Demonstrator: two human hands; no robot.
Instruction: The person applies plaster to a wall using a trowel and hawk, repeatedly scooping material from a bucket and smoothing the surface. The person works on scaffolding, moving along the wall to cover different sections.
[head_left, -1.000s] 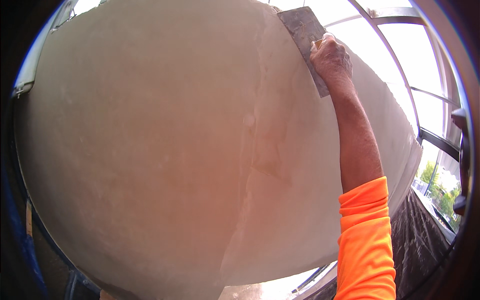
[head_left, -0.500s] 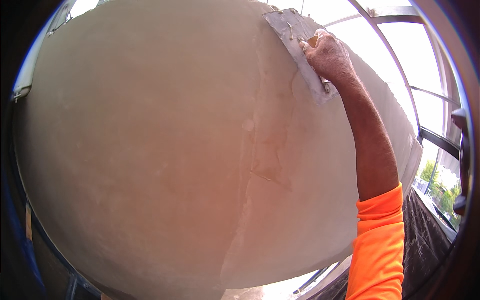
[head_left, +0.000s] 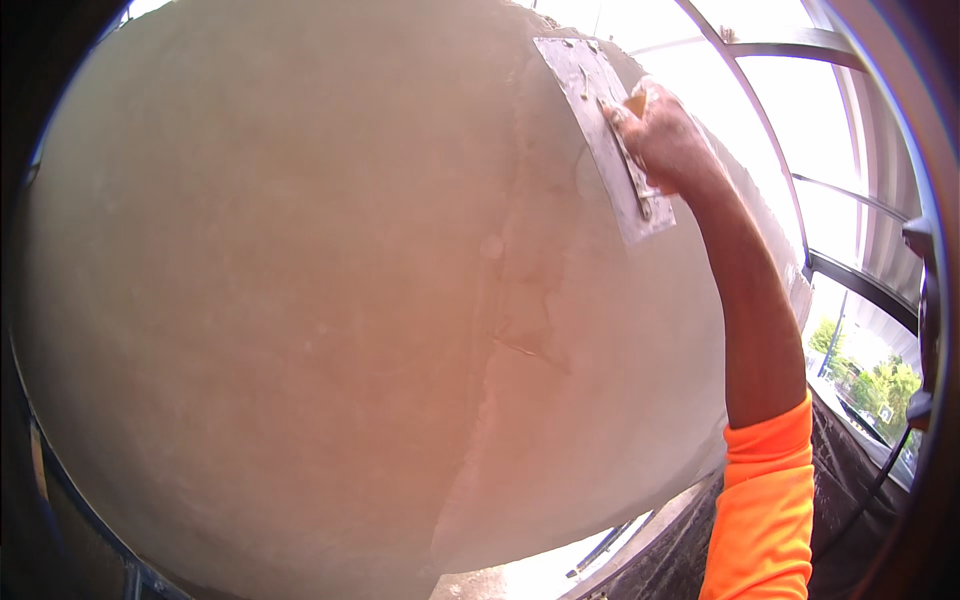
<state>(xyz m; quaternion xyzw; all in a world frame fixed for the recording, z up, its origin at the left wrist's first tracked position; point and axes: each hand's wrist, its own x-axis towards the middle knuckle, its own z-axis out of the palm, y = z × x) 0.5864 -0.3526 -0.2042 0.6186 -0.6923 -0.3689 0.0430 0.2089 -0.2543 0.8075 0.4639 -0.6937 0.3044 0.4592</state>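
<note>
My right hand (head_left: 662, 140) grips the handle of a rectangular metal plastering trowel (head_left: 580, 95), its blade smeared with grey material. The blade lies against, or very close to, the upper right of a broad grey-brown plastered surface (head_left: 270, 280). A faint raised ridge (head_left: 478, 420) runs down this surface left of the trowel, with a short diagonal mark (head_left: 520, 346) beside it. From the lower right my arm reaches up in an orange sleeve (head_left: 765, 500). My left hand is out of view.
Dark metal framing (head_left: 765, 110) curves past the right edge of the plastered surface. Black sheeting (head_left: 840, 500) hangs at the lower right, with green trees (head_left: 885, 390) beyond. A dark blue frame bar (head_left: 90, 525) borders the lower left.
My right hand and the trowel have moved slightly down along the surface, and the blade stands more upright. The whole view has shifted a little.
</note>
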